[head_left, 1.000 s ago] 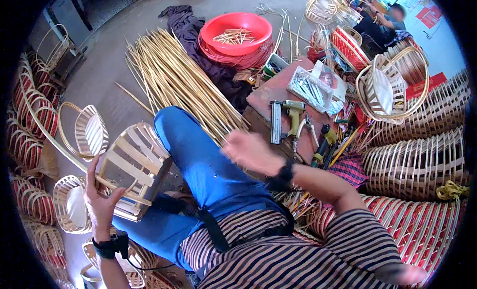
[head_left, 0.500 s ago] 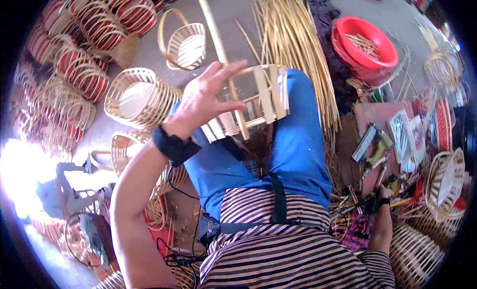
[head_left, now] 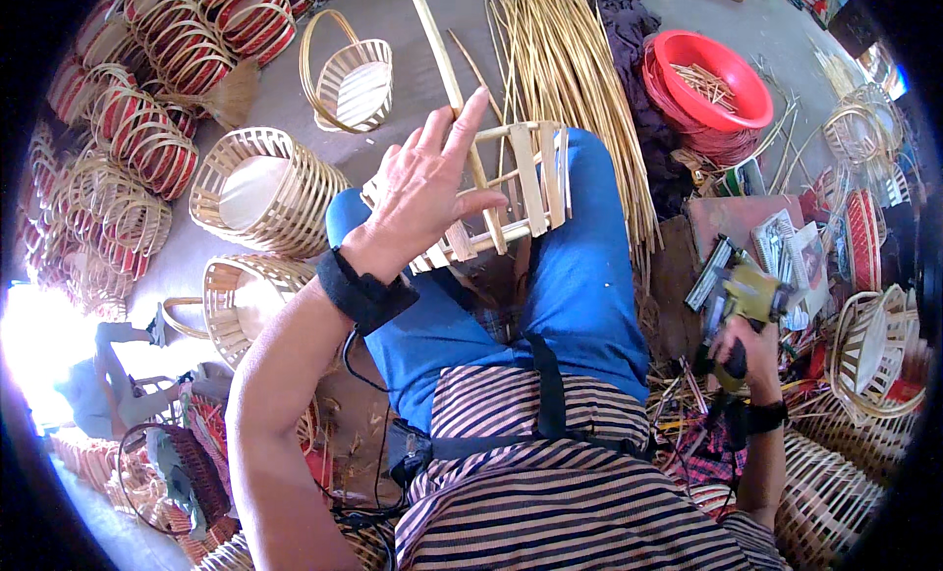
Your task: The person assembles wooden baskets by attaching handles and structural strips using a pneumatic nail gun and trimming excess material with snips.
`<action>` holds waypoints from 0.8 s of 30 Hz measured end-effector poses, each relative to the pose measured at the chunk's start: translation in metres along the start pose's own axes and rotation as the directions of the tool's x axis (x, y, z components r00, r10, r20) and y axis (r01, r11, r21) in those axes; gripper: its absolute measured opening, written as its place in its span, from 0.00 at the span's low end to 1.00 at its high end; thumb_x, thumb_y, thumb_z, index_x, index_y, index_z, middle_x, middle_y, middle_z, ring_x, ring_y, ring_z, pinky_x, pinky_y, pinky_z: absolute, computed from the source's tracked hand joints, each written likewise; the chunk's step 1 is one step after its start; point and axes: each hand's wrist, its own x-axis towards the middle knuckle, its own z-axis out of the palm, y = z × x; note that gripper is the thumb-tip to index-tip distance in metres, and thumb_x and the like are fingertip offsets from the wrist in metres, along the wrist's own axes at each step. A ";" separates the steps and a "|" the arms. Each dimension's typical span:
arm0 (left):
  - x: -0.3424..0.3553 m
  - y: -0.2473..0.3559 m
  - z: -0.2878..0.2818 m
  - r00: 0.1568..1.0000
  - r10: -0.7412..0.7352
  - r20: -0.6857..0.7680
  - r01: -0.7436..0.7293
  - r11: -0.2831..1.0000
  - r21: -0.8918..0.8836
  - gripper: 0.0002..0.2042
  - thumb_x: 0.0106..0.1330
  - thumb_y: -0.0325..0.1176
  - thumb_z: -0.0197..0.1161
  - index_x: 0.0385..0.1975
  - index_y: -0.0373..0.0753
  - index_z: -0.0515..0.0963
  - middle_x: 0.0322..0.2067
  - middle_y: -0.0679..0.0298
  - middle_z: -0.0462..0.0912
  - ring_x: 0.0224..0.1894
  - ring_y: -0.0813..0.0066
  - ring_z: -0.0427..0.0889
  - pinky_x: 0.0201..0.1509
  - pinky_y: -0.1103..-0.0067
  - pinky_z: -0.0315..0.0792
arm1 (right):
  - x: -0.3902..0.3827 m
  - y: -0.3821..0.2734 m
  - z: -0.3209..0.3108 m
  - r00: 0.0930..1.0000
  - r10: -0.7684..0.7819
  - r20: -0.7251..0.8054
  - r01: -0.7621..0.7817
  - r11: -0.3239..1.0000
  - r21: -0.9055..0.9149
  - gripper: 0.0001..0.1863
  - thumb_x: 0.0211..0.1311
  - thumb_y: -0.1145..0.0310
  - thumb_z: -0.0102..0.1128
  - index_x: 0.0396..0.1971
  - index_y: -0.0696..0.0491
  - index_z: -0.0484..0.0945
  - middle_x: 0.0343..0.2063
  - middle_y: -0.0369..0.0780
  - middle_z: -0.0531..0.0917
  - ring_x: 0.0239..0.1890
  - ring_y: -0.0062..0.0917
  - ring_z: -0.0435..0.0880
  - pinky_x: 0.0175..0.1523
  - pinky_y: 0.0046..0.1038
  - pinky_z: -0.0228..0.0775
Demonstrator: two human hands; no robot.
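On my lap a small slatted wooden basket (head_left: 527,178) lies tilted against my thighs. A long pale wooden strip (head_left: 439,51) crosses its side and sticks out far beyond its rim. My left hand (head_left: 417,183) grips the strip against the basket, thumb and index finger spread across it; the other fingers are partly hidden. Off to the right, my right hand (head_left: 751,360) is wrapped around the handle of an olive-green staple gun (head_left: 750,294), raised above the tools and partly blurred.
Long thin canes (head_left: 570,100) lie ahead, beside a red basin (head_left: 756,90) holding short sticks. Nested woven baskets (head_left: 270,193) and a handled basket (head_left: 359,85) stand left. Staple strips (head_left: 776,239) lie on a reddish board (head_left: 715,216). Another basket (head_left: 864,360) sits at far right.
My right hand has lifted the staple gun off the board, up and nearer. My left hand has shifted slightly right along with the strip, its index finger now pointing more upward.
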 end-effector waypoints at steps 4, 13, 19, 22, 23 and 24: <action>0.001 -0.002 0.002 0.999 -0.004 -0.048 0.000 0.997 -0.078 0.43 0.38 0.47 0.63 0.55 0.43 0.48 0.42 0.56 0.64 0.40 0.58 0.69 0.39 0.68 0.63 | -0.013 -0.053 0.070 0.928 -0.132 0.347 0.227 0.941 -0.250 0.11 0.45 0.71 0.54 0.30 0.59 0.70 0.25 0.38 0.75 0.26 0.20 0.74 0.33 0.21 0.65; -0.003 0.004 -0.002 0.997 -0.030 -0.067 0.027 0.999 -0.038 0.41 0.38 0.46 0.62 0.55 0.50 0.49 0.45 0.54 0.63 0.43 0.56 0.67 0.42 0.69 0.64 | -0.011 -0.080 0.139 0.516 -0.607 0.605 0.778 0.627 -0.035 0.27 0.36 0.78 0.55 0.44 0.62 0.64 0.32 0.42 0.75 0.31 0.18 0.74 0.38 0.18 0.64; -0.001 0.006 0.002 0.996 -0.019 -0.092 0.016 0.999 -0.035 0.41 0.38 0.47 0.61 0.55 0.49 0.48 0.45 0.54 0.63 0.43 0.56 0.68 0.42 0.70 0.64 | -0.007 -0.075 0.144 0.495 -0.618 0.611 0.805 0.590 -0.055 0.27 0.36 0.77 0.56 0.44 0.61 0.64 0.29 0.42 0.76 0.28 0.20 0.74 0.36 0.19 0.64; -0.001 0.006 0.005 0.994 -0.017 -0.109 0.015 1.000 -0.021 0.41 0.39 0.48 0.61 0.55 0.49 0.48 0.45 0.54 0.63 0.43 0.56 0.68 0.41 0.70 0.64 | -0.007 -0.076 0.146 0.434 -0.634 0.640 0.854 0.516 -0.068 0.28 0.36 0.77 0.56 0.44 0.61 0.64 0.30 0.43 0.76 0.28 0.21 0.74 0.36 0.20 0.65; -0.001 0.006 0.006 0.992 -0.016 -0.122 0.015 1.000 -0.002 0.41 0.38 0.48 0.61 0.55 0.48 0.49 0.45 0.55 0.63 0.41 0.58 0.68 0.40 0.69 0.64 | -0.008 -0.080 0.147 0.498 -0.596 0.630 0.799 0.598 -0.066 0.28 0.36 0.77 0.56 0.44 0.61 0.64 0.30 0.43 0.76 0.29 0.22 0.75 0.36 0.20 0.65; 0.000 0.006 0.006 0.991 -0.014 -0.136 0.016 1.000 0.017 0.40 0.38 0.48 0.61 0.54 0.47 0.50 0.44 0.55 0.64 0.40 0.60 0.69 0.39 0.69 0.64 | -0.008 -0.080 0.147 0.528 -0.574 0.626 0.768 0.637 -0.064 0.28 0.36 0.77 0.56 0.45 0.60 0.64 0.30 0.43 0.75 0.29 0.22 0.75 0.36 0.20 0.65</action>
